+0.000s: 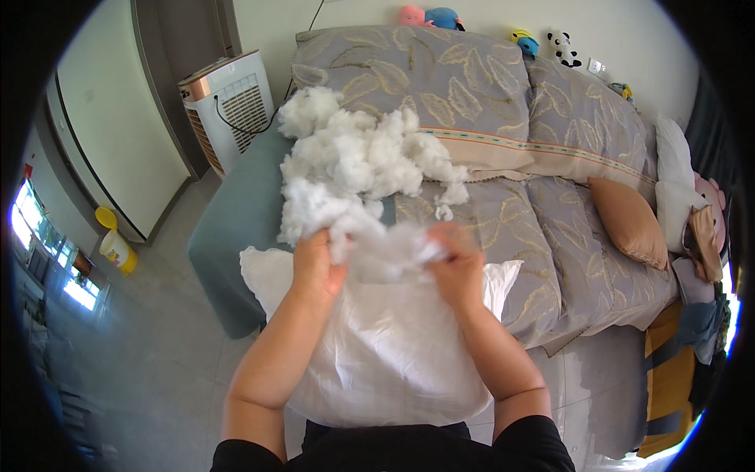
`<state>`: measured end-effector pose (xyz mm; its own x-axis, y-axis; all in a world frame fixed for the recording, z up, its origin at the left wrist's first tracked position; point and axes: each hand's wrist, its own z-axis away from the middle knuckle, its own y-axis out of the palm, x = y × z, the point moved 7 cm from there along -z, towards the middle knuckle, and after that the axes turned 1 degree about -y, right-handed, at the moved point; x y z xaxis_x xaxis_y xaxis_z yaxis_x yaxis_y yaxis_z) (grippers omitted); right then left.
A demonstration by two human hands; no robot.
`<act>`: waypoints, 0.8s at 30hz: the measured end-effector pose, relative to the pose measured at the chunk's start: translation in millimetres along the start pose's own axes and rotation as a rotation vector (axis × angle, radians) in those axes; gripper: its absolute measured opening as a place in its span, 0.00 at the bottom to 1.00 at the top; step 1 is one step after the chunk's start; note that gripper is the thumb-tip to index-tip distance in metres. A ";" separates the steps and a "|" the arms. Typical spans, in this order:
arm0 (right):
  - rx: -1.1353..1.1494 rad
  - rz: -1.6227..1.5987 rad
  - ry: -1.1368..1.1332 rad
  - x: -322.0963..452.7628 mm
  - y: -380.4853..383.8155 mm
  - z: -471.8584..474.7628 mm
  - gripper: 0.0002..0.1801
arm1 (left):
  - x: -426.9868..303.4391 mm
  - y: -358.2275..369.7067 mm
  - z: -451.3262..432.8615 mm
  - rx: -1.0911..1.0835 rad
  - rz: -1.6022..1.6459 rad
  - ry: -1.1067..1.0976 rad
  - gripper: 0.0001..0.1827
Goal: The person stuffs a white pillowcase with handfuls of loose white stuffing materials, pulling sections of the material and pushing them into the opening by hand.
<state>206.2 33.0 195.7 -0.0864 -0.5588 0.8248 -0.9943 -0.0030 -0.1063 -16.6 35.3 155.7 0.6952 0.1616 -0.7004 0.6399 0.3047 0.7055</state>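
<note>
A heap of white fluffy fiberfill (365, 153) lies on the left part of the sofa. At its near edge my left hand (318, 265) grips a tuft of the stuffing. My right hand (457, 259), blurred by motion, pinches more fluff at the right, and a loose stretch of fiber spans the gap between both hands. Under my forearms a plump white fabric pillow casing (395, 354) rests against my lap, its top corners spread left and right. Its opening is hidden behind the hands and fluff.
The sofa (519, 236) wears a grey leaf-patterned cover, with a teal cloth (230, 236) over its left end. A tan cushion (628, 221) lies to the right. An air cooler (227, 106) and a yellow-lidded bin (118, 251) stand left. Plush toys (563, 47) sit along the back.
</note>
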 end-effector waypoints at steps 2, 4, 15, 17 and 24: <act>-0.164 -0.063 -0.008 0.0 -12.2 -2.5 0.24 | -1.7 7.9 5.2 0.097 0.075 -0.053 0.14; -0.133 -0.112 -0.009 2.6 -2.5 -1.2 0.26 | 7.1 13.6 16.9 0.107 0.092 -0.175 0.15; -0.120 -0.123 0.029 -4.1 -2.9 5.8 0.10 | 18.9 10.2 49.5 0.123 -0.335 -0.164 0.21; -0.183 -0.272 0.097 -9.8 -12.5 3.9 0.11 | 9.0 17.6 47.1 0.280 -0.299 -0.079 0.30; 0.178 -0.013 -0.122 14.7 34.5 24.4 0.11 | 27.0 44.7 64.8 0.468 -0.278 -0.057 0.27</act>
<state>172.1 4.5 190.6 -0.0550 -0.6537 0.7547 -0.9678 -0.1510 -0.2014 52.0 -7.5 175.5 0.4873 0.0797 -0.8696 0.8705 -0.1236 0.4764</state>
